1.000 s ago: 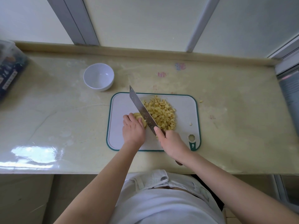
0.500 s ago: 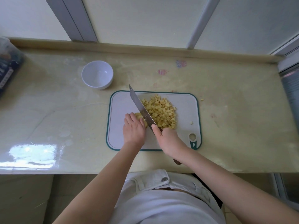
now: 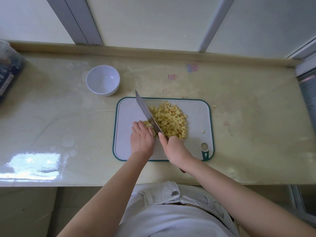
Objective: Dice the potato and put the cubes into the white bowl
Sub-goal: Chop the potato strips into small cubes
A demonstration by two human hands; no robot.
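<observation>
The left hand (image 3: 142, 137) is laid palm down on the cutting board (image 3: 126, 113), its fingers curled over the potato piece (image 3: 147, 124), which is held against the board. The right hand (image 3: 176, 149) is closed round the handle of the knife (image 3: 147, 113), with the forefinger stretched along the blade near its heel. The blade is angled from the hand toward eleven o'clock, its tip reaching just past the far edge of the board and its flat side set against the potato piece. Both forearms are brought in from six o'clock.

At three o'clock of the blade, a heap of yellow cubes (image 3: 171, 120) is piled on the board, touching the knife. One stray cube (image 3: 203, 131) is seen at four o'clock of the heap, and a few crumbs (image 3: 214, 106) lie on the counter (image 3: 68, 120) just off the board's right edge.

The white bowl (image 3: 102, 80) is stood upright on the counter at ten o'clock of the board, apart from it; only its bare white inside is shown.

A dark package (image 3: 8, 74) is cut off at the nine o'clock edge of the view; its printing is too blurred to be read. Small pink (image 3: 172, 76) and purple (image 3: 192, 67) marks are seen on the counter at one o'clock of the board; no words can be made out.
</observation>
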